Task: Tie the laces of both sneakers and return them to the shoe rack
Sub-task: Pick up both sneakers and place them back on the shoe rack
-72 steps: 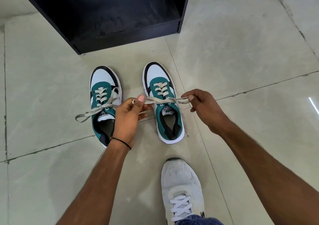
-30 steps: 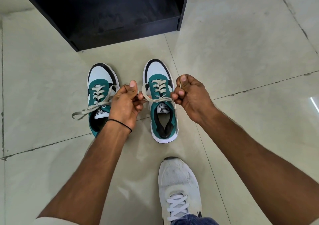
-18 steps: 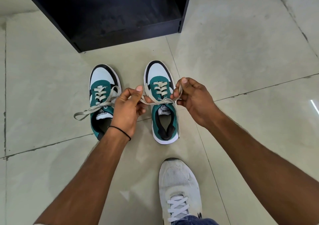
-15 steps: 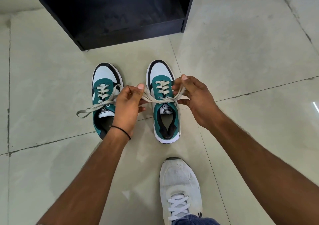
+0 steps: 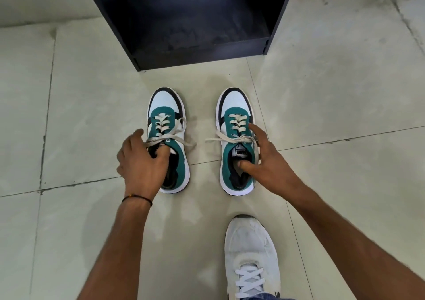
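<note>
head view, looking straight down: the two green-and-white sneakers stand side by side on the tiled floor (image 5: 322, 92), toes pointing to 12 o'clock at the open black shoe rack (image 5: 197, 23), which sits just beyond them with its bottom shelf bare.

left hand (image 5: 140, 164) has curled its fingers into the mouth of the left sneaker (image 5: 167, 138), closed on the tongue or collar there (exactly which i cannot tell, the knuckles cover it). right hand (image 5: 266, 161) is half open: thumb hooked down inside the collar of the right sneaker (image 5: 236, 143), forefinger stretched along its outer edge toward 12 o'clock, the other fingers hidden behind that side, so it brackets the shoe more than it clamps it.

laces (image 5: 230, 137) on both shoes lie crossed over the tongues with ends trailing off the sides; whether a proper bow sits on either i cannot make out.

both grips go in at the openings, which looks to me like readiness to lift the pair together and slide them forward onto the shelf. loose lace ends could drag or snag on the rack's front lip.

person's own white shoe (image 5: 250, 253) is planted at 6 o'clock, clear of the pair.
</note>
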